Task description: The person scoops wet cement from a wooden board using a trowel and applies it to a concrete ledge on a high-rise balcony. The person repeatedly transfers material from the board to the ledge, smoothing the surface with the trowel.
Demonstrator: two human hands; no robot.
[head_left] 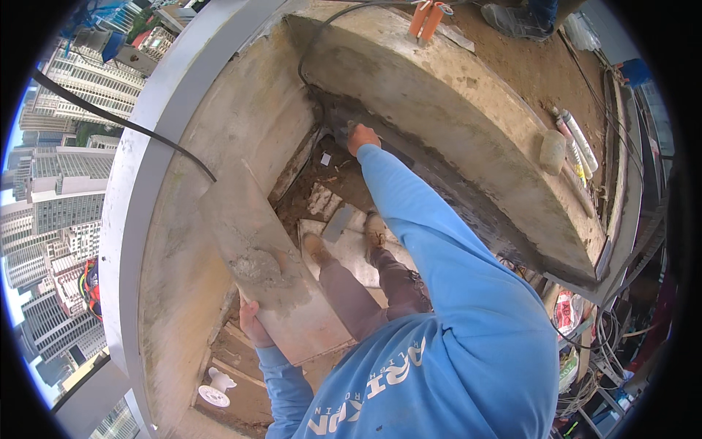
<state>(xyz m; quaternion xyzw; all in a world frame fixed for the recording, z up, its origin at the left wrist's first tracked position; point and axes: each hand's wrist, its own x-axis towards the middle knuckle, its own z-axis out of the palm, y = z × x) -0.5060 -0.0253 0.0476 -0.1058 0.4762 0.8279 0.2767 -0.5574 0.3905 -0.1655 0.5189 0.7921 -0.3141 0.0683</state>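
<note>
My left hand [253, 322] grips the left edge of a long grey board [307, 325], tilted at my legs, with a patch of wet mortar [259, 263] on it. My right hand [363, 139] is closed at the inner corner of the concrete trough, against the dark, damp lower band of the curved wall [468, 80]; what it holds is mostly hidden and too small to make out. My boots [374, 233] stand below on pale slabs.
A black cable [124, 121] crosses the left parapet [139, 190], beyond which are tall buildings. On the right ledge lie orange-handled tools [428, 20], tubes [578, 139] and a pale cylinder [552, 151]. A person's shoe [523, 22] is at top right. Tangled cables [592, 366] lie lower right.
</note>
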